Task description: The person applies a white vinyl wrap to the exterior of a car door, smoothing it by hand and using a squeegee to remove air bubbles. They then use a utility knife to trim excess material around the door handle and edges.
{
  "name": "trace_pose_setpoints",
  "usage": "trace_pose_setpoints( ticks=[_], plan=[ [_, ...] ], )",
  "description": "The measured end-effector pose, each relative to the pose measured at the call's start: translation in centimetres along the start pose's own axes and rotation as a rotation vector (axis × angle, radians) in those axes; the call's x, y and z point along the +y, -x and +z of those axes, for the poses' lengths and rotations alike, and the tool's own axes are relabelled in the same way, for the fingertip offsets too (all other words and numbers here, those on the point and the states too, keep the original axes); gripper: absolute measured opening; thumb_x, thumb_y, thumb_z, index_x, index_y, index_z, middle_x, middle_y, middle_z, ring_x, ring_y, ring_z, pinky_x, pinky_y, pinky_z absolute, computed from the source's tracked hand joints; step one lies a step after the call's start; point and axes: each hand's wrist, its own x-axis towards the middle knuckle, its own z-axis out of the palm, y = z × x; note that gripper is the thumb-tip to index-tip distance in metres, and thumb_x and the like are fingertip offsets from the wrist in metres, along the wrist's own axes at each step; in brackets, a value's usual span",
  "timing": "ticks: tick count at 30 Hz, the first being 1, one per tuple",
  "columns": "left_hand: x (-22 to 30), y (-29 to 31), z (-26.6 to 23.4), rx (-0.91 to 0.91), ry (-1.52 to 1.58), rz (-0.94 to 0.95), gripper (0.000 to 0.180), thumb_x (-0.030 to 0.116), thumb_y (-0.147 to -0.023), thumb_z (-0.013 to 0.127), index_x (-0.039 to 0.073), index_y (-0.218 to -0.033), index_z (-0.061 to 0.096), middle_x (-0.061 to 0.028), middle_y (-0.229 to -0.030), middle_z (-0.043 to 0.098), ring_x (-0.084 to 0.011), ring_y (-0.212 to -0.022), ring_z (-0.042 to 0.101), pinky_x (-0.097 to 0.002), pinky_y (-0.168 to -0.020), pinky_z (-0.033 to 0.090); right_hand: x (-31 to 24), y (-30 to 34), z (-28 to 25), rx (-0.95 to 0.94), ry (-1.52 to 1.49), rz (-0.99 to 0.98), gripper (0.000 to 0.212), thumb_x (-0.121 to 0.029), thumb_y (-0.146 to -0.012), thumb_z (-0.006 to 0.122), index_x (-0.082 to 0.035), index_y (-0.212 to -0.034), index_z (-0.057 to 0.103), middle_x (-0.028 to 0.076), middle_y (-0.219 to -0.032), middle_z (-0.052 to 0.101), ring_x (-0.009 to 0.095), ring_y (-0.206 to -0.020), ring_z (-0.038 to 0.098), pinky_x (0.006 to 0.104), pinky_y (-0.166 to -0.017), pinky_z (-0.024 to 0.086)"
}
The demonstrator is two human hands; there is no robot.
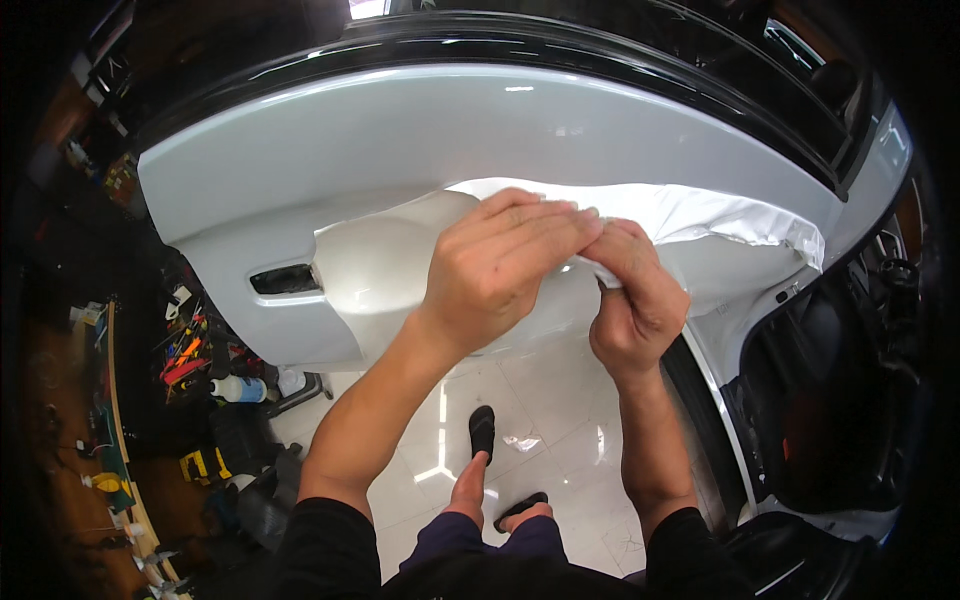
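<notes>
A car door (375,270) spreads across the view, pale pearly white in its lower middle. Grey film (400,140) covers its upper part and the area around the dark handle recess (284,280). To the right of the middle, the film's edge is turned back, showing its creased bright white underside (690,212). My left hand (490,265) is closed at this turned edge, fingers pressed together and meeting the other hand's fingers. My right hand (640,300) is curled around a white bit of the film, its fingers bent. The fingertips partly hide the gripped edge.
At the left, several tools (185,360) and a white bottle with a blue label (238,388) stand near the door. A black car seat (825,400) shows through the opening at the right. My feet in black slippers (482,430) are on the glossy tiled floor (420,490).
</notes>
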Motion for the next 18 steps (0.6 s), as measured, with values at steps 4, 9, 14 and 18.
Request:
trace_pose_setpoints(
  ticks=[4, 9, 14, 18],
  plan=[
    [0.5, 0.5, 0.0, -0.021, 0.019, -0.016, 0.031, -0.008, -0.077, 0.065, 0.005, -0.103, 0.076, -0.0071, -0.099, 0.077, -0.0232, -0.095, 0.074, -0.0348, -0.081, 0.056, -0.1, 0.6, -0.3, -0.026, 0.03, -0.008, 0.047, 0.017, -0.06, 0.046, 0.003, -0.096, 0.073, 0.014, -0.092, 0.073, 0.03, -0.092, 0.071, 0.0434, -0.09, 0.052],
    [1.4, 1.2, -0.3, -0.058, 0.044, -0.063, 0.032, -0.009, -0.076, 0.066, 0.004, -0.104, 0.075, -0.0084, -0.099, 0.077, -0.0236, -0.095, 0.074, -0.0348, -0.08, 0.056, -0.9, 0.9, -0.5, -0.031, 0.036, 0.012, 0.045, 0.016, -0.058, 0.047, 0.003, -0.092, 0.073, 0.013, -0.088, 0.073, 0.031, -0.092, 0.071, 0.0428, -0.086, 0.051],
    [2.8, 1.6, -0.4, -0.087, 0.055, -0.145, 0.033, -0.009, -0.076, 0.067, 0.003, -0.105, 0.075, -0.0089, -0.099, 0.077, -0.0247, -0.096, 0.074, -0.0352, -0.078, 0.057, -1.4, 1.2, -1.1, -0.063, 0.013, 0.039, 0.046, 0.015, -0.056, 0.047, 0.003, -0.092, 0.073, 0.013, -0.088, 0.073, 0.031, -0.091, 0.071, 0.0432, -0.086, 0.051],
    [3.9, 1.8, -0.2, -0.1, 0.045, -0.191, 0.033, -0.009, -0.075, 0.068, 0.002, -0.106, 0.075, -0.0094, -0.1, 0.076, -0.0254, -0.097, 0.074, -0.0357, -0.079, 0.057, -1.6, 1.6, -1.9, -0.102, 0.004, 0.059, 0.045, 0.013, -0.057, 0.047, 0.002, -0.091, 0.074, 0.014, -0.088, 0.073, 0.031, -0.091, 0.071, 0.0429, -0.086, 0.051]
  ],
)
